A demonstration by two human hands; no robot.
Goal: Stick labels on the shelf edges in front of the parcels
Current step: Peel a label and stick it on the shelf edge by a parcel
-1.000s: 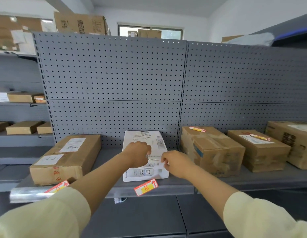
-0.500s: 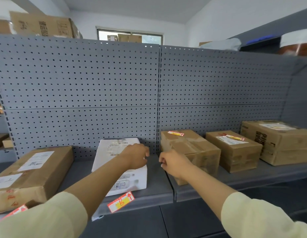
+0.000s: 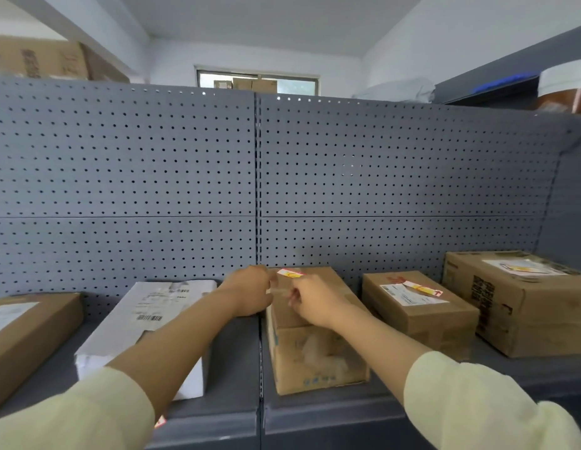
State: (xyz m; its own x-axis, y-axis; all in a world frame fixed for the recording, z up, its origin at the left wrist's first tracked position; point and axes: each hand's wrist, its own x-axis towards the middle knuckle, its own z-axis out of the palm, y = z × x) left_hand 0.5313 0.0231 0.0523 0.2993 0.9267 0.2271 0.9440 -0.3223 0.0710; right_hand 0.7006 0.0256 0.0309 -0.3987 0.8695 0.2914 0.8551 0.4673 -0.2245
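Observation:
A red, yellow and white label (image 3: 290,272) lies on the back top of the middle cardboard parcel (image 3: 318,362). My right hand (image 3: 312,302) hovers over that parcel, its fingertips closed on the label's right end. My left hand (image 3: 250,293) is just left of the label with its fingers curled and nothing visible in them. The grey shelf edge (image 3: 331,420) runs along the front. A bit of another label (image 3: 160,422) shows on that edge under my left sleeve, in front of the white parcel (image 3: 143,329).
A brown parcel (image 3: 26,332) lies at the far left. To the right sit two more cardboard parcels (image 3: 422,323) (image 3: 526,316), each with a label on top (image 3: 424,289) (image 3: 523,270). A grey pegboard (image 3: 256,190) backs the shelf.
My view and both hands have shifted right, from the white parcel to the middle cardboard parcel. My right fingertips have reached the label on top of it.

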